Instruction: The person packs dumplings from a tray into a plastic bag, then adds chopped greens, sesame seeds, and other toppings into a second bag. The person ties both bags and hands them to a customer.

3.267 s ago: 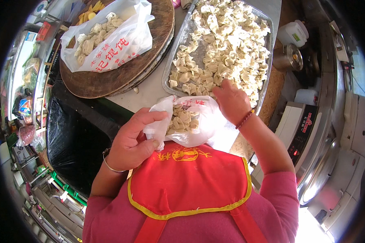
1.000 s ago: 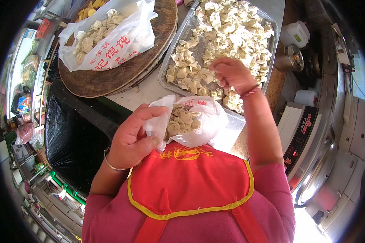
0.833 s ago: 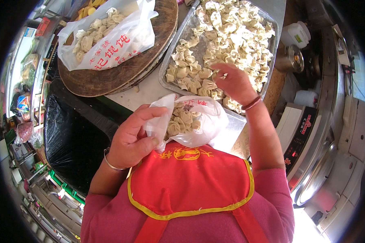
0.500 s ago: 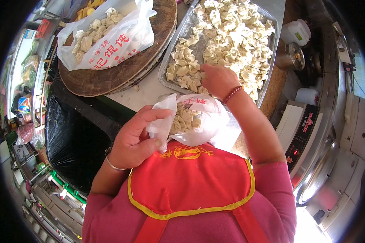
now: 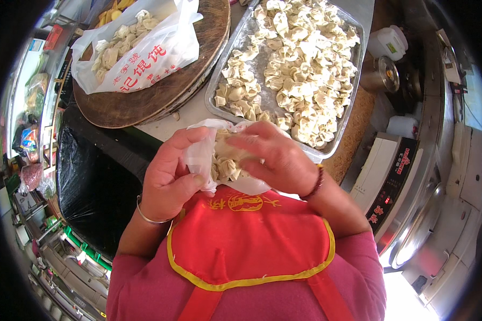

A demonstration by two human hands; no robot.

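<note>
A white plastic bag (image 5: 199,155) with folded wontons (image 5: 227,167) inside is held against my chest. My left hand (image 5: 171,168) pinches the bag's left rim between thumb and fingers. Over the bag's mouth is my right hand (image 5: 276,155), smeared by motion, its fingers stretched out and apart above the wontons; nothing shows between them. Beyond the bag lies a metal tray (image 5: 211,96) spread with many more wontons (image 5: 310,69), with a bare strip of metal near its left middle.
A round wooden board (image 5: 104,115) at the far left carries another wonton-filled plastic bag (image 5: 160,67). Black plastic sheeting (image 5: 96,187) covers something at the left. On the right stand a lidded metal pot (image 5: 380,75), a white jug (image 5: 388,43) and an appliance with a control panel (image 5: 393,182).
My right hand has come back from the tray to above the bag's mouth, and its fingers have spread. My left hand still grips the bag rim.
</note>
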